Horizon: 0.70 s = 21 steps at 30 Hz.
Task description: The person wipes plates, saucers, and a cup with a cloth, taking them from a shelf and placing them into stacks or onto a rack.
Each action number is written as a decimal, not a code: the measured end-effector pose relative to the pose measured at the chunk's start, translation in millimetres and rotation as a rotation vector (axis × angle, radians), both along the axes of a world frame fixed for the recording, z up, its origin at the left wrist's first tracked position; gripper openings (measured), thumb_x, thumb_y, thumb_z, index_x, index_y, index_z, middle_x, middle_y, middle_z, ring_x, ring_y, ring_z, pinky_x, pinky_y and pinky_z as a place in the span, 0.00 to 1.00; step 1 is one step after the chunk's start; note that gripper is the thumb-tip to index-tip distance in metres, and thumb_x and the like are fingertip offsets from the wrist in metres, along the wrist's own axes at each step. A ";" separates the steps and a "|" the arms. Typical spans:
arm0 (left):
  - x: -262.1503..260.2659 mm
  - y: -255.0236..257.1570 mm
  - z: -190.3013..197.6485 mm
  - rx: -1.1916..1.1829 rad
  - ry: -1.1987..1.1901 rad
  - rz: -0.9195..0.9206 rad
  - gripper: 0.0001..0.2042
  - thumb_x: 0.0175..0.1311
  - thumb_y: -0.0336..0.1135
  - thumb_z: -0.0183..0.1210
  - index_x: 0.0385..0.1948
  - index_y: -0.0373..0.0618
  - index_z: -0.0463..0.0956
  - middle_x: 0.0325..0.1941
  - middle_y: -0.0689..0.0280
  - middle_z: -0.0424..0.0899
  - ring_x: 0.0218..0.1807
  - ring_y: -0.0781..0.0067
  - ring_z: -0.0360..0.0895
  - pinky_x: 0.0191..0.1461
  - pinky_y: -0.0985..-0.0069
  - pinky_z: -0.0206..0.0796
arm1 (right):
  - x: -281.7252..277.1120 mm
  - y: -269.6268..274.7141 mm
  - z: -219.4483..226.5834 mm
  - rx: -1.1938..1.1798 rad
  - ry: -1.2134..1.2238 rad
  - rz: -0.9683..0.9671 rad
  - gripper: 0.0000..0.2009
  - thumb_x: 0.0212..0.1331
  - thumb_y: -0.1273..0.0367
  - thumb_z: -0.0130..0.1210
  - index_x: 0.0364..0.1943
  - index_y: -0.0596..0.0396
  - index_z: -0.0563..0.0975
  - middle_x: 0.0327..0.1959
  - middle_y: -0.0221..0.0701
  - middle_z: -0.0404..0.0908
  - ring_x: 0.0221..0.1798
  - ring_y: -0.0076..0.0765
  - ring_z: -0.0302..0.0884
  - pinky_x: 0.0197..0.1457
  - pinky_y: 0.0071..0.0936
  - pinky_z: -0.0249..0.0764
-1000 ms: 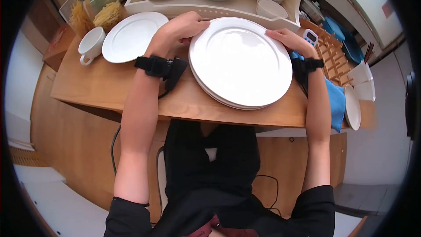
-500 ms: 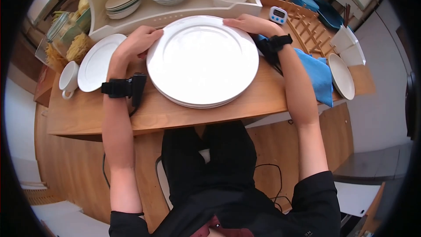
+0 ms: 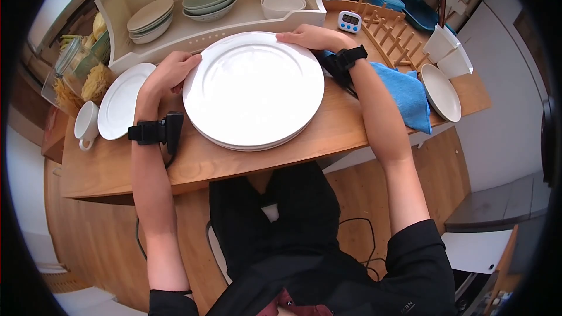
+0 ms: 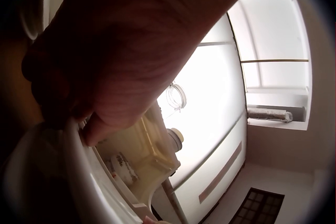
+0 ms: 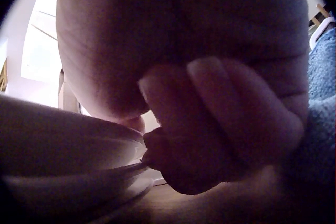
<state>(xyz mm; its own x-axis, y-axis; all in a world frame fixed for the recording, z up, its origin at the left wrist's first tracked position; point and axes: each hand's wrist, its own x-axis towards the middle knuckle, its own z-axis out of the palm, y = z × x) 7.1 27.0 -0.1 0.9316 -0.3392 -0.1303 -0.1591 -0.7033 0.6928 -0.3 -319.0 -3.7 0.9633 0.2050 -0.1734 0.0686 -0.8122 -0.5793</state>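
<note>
A stack of large white plates (image 3: 254, 90) sits near the front edge of the wooden table in the head view. My left hand (image 3: 170, 75) grips its far left rim, thumb on top and fingers curled below. On the far right rim my right hand (image 3: 313, 37) holds on the same way. The left wrist view has the left thumb (image 4: 97, 129) pressed on the rim, with the palm dark above. In the right wrist view, curled fingers (image 5: 184, 129) meet the rim of the plates (image 5: 63, 140), whose edges show one above another.
A white plate (image 3: 120, 102) and a cup (image 3: 86, 120) stand left, near pasta jars. Behind is a cream shelf (image 3: 117, 41) with stacked bowls (image 3: 209, 1). To the right lie a blue cloth (image 3: 404, 93), an oval dish (image 3: 440, 90), a timer (image 3: 349, 21) and a wooden rack (image 3: 398, 38).
The head view has turned right, so the scene shifts left in it. Both hands keep hold of the plates. More of the blue cloth shows beside the right forearm.
</note>
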 end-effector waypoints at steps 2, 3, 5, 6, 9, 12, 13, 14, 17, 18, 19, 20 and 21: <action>-0.6 0.3 0.1 0.004 0.011 -0.002 0.19 0.71 0.47 0.50 0.36 0.37 0.79 0.16 0.74 0.70 0.12 0.82 0.62 0.14 0.78 0.51 | 1.9 -1.9 -3.3 -0.010 -0.076 0.035 0.34 0.62 0.40 0.48 0.45 0.62 0.82 0.42 0.42 0.84 0.42 0.39 0.80 0.48 0.32 0.73; -2.0 -0.1 0.8 -0.001 0.007 -0.003 0.19 0.71 0.48 0.50 0.36 0.37 0.79 0.16 0.74 0.70 0.12 0.82 0.62 0.14 0.78 0.51 | 1.7 -3.2 -2.0 -0.009 -0.077 0.034 0.34 0.62 0.40 0.48 0.45 0.62 0.82 0.42 0.42 0.84 0.42 0.39 0.80 0.48 0.32 0.73; -4.1 -0.6 1.6 -0.007 0.006 -0.003 0.19 0.71 0.48 0.50 0.35 0.37 0.79 0.15 0.74 0.69 0.12 0.82 0.62 0.14 0.78 0.51 | 0.8 -7.5 2.5 0.002 -0.174 0.005 0.31 0.63 0.42 0.49 0.44 0.60 0.82 0.38 0.41 0.85 0.40 0.38 0.80 0.48 0.32 0.73; -4.4 -0.7 1.9 -0.008 0.009 -0.001 0.19 0.71 0.48 0.50 0.35 0.37 0.79 0.15 0.74 0.69 0.12 0.82 0.62 0.13 0.78 0.50 | 1.9 -12.6 2.2 0.002 -0.173 0.006 0.31 0.63 0.42 0.49 0.44 0.60 0.82 0.38 0.41 0.85 0.40 0.38 0.80 0.48 0.32 0.73; -4.0 -1.0 3.5 0.002 -0.001 -0.005 0.20 0.71 0.48 0.50 0.34 0.37 0.79 0.15 0.73 0.69 0.11 0.82 0.62 0.13 0.78 0.50 | 19.7 -49.7 0.3 0.000 -0.349 -0.211 0.25 0.63 0.47 0.51 0.39 0.57 0.83 0.32 0.40 0.85 0.38 0.40 0.82 0.47 0.35 0.75; -4.0 -1.4 3.3 0.010 0.001 -0.006 0.20 0.71 0.48 0.50 0.35 0.36 0.79 0.15 0.73 0.69 0.11 0.82 0.62 0.13 0.77 0.50 | 22.1 -74.8 1.0 -0.027 -0.549 -0.427 0.22 0.61 0.50 0.52 0.37 0.55 0.83 0.34 0.43 0.85 0.40 0.46 0.83 0.48 0.38 0.75; -4.3 -1.3 3.4 0.004 0.008 -0.002 0.20 0.71 0.47 0.50 0.35 0.36 0.79 0.15 0.73 0.69 0.11 0.81 0.62 0.13 0.77 0.50 | 22.4 -75.8 0.2 -0.028 -0.549 -0.427 0.22 0.61 0.50 0.52 0.37 0.55 0.83 0.34 0.43 0.85 0.40 0.46 0.83 0.48 0.38 0.75; -3.8 -0.9 2.9 0.002 0.007 -0.002 0.20 0.71 0.47 0.50 0.35 0.36 0.79 0.15 0.73 0.69 0.11 0.81 0.62 0.13 0.77 0.50 | 22.8 -76.8 -0.1 -0.012 -0.587 -0.484 0.21 0.61 0.51 0.51 0.36 0.55 0.84 0.35 0.44 0.84 0.42 0.49 0.82 0.49 0.39 0.75; -1.8 -1.0 1.8 0.019 -0.014 -0.008 0.20 0.71 0.47 0.50 0.35 0.36 0.79 0.15 0.72 0.69 0.11 0.81 0.63 0.13 0.76 0.51 | 20.1 -70.6 3.8 -0.028 -0.667 -0.530 0.20 0.60 0.52 0.51 0.34 0.55 0.84 0.35 0.45 0.84 0.43 0.52 0.82 0.50 0.40 0.75; -3.2 -1.8 2.9 0.017 -0.020 -0.011 0.20 0.71 0.47 0.50 0.35 0.36 0.79 0.15 0.72 0.69 0.12 0.80 0.63 0.14 0.76 0.51 | 17.9 -65.5 4.8 -0.055 -0.705 -0.518 0.21 0.60 0.51 0.51 0.33 0.55 0.84 0.35 0.46 0.84 0.43 0.53 0.82 0.50 0.40 0.75; -4.5 -2.3 3.7 0.017 -0.024 -0.013 0.20 0.70 0.47 0.50 0.34 0.35 0.78 0.15 0.72 0.69 0.12 0.80 0.63 0.14 0.76 0.51 | 15.4 -62.2 7.6 -0.052 -0.715 -0.498 0.21 0.60 0.51 0.51 0.33 0.55 0.84 0.34 0.47 0.83 0.43 0.55 0.81 0.49 0.40 0.75; -5.5 -2.2 4.7 0.017 -0.023 -0.010 0.20 0.70 0.47 0.50 0.34 0.35 0.78 0.15 0.72 0.69 0.12 0.80 0.63 0.14 0.76 0.51 | 12.7 -58.9 10.5 -0.051 -0.714 -0.495 0.21 0.60 0.51 0.51 0.33 0.55 0.84 0.34 0.47 0.83 0.43 0.55 0.81 0.49 0.40 0.75; -7.1 -2.4 6.7 0.018 -0.027 -0.014 0.21 0.70 0.49 0.51 0.32 0.35 0.78 0.15 0.71 0.69 0.12 0.79 0.64 0.14 0.76 0.53 | 9.5 -54.3 14.0 -0.050 -0.727 -0.457 0.22 0.60 0.50 0.51 0.33 0.56 0.84 0.33 0.47 0.83 0.40 0.53 0.81 0.47 0.39 0.75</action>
